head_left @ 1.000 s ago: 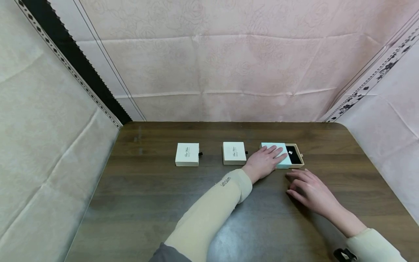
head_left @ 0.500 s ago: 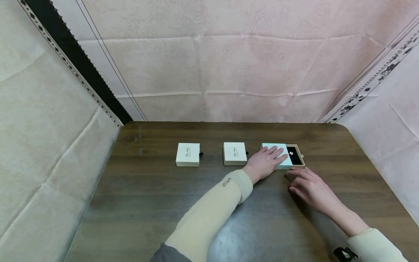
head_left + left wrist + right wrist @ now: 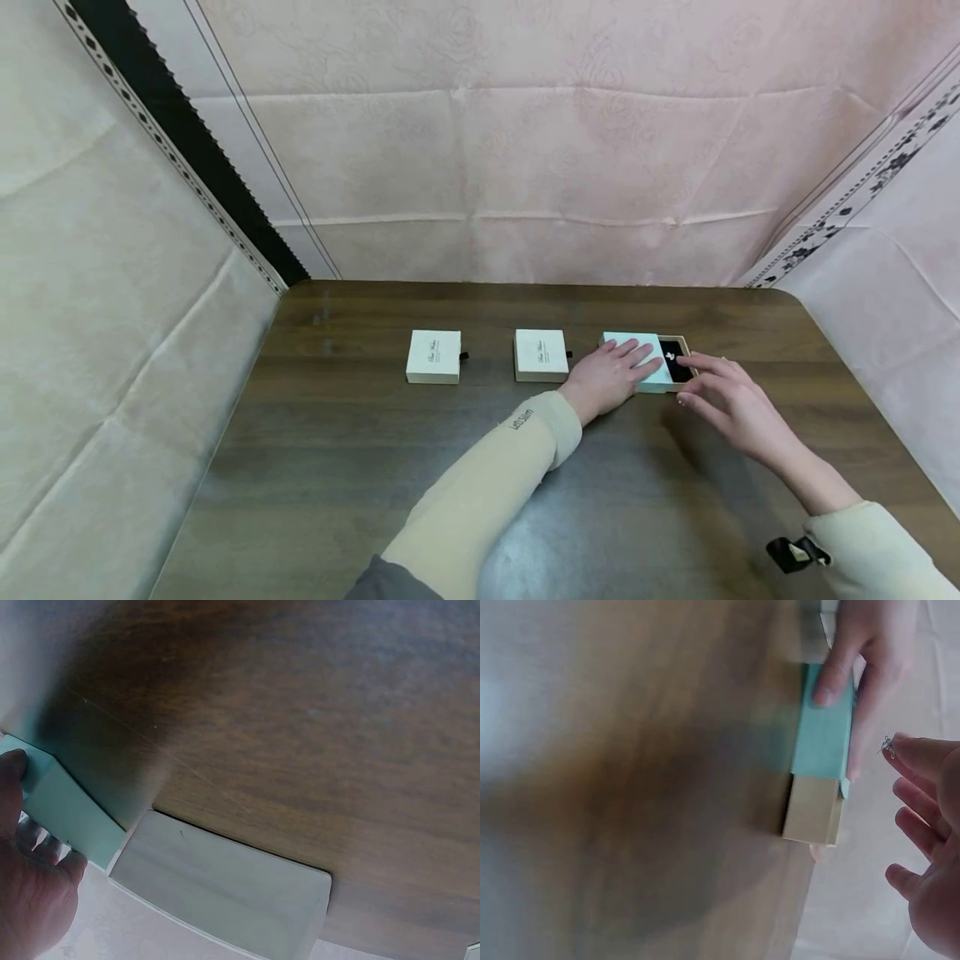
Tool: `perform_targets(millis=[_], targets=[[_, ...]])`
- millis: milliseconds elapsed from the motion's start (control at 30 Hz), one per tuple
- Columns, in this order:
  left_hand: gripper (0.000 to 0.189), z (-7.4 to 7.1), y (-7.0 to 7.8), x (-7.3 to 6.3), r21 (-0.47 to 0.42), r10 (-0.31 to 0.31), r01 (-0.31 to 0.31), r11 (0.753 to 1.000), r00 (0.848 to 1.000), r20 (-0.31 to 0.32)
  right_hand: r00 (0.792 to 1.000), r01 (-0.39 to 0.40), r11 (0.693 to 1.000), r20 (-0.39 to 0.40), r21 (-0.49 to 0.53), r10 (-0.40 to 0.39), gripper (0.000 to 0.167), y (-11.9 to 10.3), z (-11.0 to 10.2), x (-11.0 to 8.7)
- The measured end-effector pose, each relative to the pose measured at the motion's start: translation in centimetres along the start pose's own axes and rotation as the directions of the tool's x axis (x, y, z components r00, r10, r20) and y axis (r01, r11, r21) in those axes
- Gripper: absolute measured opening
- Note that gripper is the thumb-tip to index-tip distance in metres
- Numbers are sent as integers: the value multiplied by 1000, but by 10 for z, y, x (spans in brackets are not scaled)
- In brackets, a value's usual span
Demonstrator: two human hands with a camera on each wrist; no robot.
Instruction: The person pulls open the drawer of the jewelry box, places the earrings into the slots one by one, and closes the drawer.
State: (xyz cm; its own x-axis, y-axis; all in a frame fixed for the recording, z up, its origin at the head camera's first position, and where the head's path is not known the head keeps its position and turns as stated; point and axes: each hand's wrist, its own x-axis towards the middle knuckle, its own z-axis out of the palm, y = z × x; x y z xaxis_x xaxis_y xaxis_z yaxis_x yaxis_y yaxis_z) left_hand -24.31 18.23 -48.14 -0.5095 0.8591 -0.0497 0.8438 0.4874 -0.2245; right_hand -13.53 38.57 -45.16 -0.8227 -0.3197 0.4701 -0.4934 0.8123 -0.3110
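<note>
A light blue sleeve box (image 3: 628,338) has its drawer (image 3: 684,387) pulled part-way out to the right, showing a black insert (image 3: 674,372) with a small silvery piece on it. My left hand (image 3: 603,377) holds the sleeve, fingers spread over its top and thumb against the front side (image 3: 826,742). My right hand (image 3: 738,408) is at the drawer, with its forefinger over the insert. In the right wrist view, its thumb and forefinger pinch a tiny sparkling silver piece of jewellery (image 3: 887,746); the other fingers are loosely bent.
Two white lettered boxes with short black pull tabs stand to the left: the middle box (image 3: 542,353) close to my left wrist, the far-left box (image 3: 433,357) further off. They share a brown wooden table (image 3: 375,467). Patterned cloth (image 3: 570,167) hangs behind its back edge.
My right hand has moved up and slightly right, from in front of the drawer to over its front corner. My left hand stays on the blue box.
</note>
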Motion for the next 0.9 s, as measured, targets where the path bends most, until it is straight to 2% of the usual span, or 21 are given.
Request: perform_targets(millis=[133,300,533,700,800,900], targets=[[65,0,1,-1,8,-1,1,1000,1000,3,994,-103,994,41,28,101,19,5,-6,7],[64,1,1,-1,15,-2,2,1000,1000,-1,970,-226,967,121,118,211,9,13,-9,16],[65,2,2,-1,22,1,-1,1000,1000,-7,921,-357,919,224,168,317,19,29,-7,25],[65,2,3,-1,14,-5,5,1000,1000,2,878,-439,879,295,184,377,26,40,-5,28],[65,2,3,-1,10,-10,10,1000,1000,8,857,-468,864,332,183,394,28,47,-3,30],[65,1,2,0,14,-12,11,1000,1000,11,845,-480,860,355,174,400,29,53,-1,32]])
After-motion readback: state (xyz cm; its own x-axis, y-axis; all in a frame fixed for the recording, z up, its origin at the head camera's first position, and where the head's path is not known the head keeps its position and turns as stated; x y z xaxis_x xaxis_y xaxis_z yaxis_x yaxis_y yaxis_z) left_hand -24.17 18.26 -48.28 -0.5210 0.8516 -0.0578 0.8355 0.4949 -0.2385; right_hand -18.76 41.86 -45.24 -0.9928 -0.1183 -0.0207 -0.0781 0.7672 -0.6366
